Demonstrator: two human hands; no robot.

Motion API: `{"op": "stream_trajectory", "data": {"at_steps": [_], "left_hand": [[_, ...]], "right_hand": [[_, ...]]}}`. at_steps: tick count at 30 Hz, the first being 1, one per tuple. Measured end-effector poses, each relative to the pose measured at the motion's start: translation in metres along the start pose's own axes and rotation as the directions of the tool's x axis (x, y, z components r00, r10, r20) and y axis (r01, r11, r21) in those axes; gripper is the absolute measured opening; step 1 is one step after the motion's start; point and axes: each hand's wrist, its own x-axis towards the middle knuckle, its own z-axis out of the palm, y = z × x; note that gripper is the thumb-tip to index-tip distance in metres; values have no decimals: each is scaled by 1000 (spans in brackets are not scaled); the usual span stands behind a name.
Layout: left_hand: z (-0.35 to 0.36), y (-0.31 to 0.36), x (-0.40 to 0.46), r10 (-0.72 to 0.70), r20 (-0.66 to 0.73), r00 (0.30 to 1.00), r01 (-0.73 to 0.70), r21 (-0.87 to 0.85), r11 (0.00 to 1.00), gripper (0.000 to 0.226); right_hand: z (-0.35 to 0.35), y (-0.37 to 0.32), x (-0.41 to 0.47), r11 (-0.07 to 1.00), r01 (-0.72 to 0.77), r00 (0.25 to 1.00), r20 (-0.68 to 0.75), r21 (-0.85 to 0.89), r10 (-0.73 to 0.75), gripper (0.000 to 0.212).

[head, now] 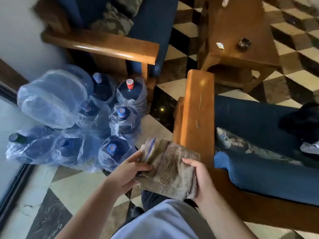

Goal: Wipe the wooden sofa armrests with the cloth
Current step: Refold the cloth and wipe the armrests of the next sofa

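While both hands grip it from opposite sides, the folded brown cloth with blue stripes hangs in the air at near centre, just short of the near end of a wooden armrest. The left hand pinches the cloth's left edge with thumb on top and fingers beneath; the right hand clamps the right edge the same way. The armrest runs away from the viewer, scratched along its top, with a blue sofa cushion on its right. On the floor at left stands a cluster of large water jugs, each wrapped in a clear plastic bag; their dark blue bodies do not show how full they are. Most carry blue caps, one at the far side a red cap; any printing on the caps is too blurred to read. Farther away a second armrest crosses the scene, and a wooden side table stands at far right on the checkered floor.
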Motion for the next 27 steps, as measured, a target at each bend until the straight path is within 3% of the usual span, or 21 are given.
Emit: {"op": "stream_trajectory", "data": {"at_steps": [3, 6, 10, 12, 16, 18, 20, 21, 27], "left_hand": [[15, 30, 38, -36, -128, 991, 72, 286, 955, 60], [40, 65, 73, -19, -142, 990, 106, 634, 766, 59], [70, 113, 132, -21, -106, 994, 96, 780, 618, 48], [87, 128, 162, -26, -52, 998, 58, 863, 501, 45], [115, 139, 200, -58, 27, 998, -7, 947, 321, 41], [134, 144, 225, -104, 99, 990, -83, 986, 147, 39], [148, 147, 246, -171, 151, 974, -167, 983, -82, 55], [156, 149, 261, -219, 171, 961, -211, 961, -177, 62], [179, 169, 325, -384, 212, 898, -376, 825, -422, 78]], "right_hand": [[-3, -22, 26, 997, -28, 999, -40, 70, 31, 56], [-1, -45, 50, 982, -47, 995, -80, 184, 62, 57], [3, -77, 73, 921, -62, 996, -38, 385, 83, 40], [-2, -91, 80, 866, -24, 997, -47, 499, 55, 45], [-13, -111, 85, 754, 46, 998, -68, 655, -2, 45], [-22, -121, 89, 699, 109, 992, -125, 707, -28, 41], [-27, -127, 91, 656, 175, 979, -203, 734, -34, 38], [-28, -129, 94, 615, 201, 969, -245, 762, -12, 37], [-12, -135, 117, 425, 340, 838, -476, 839, 268, 24]]}}
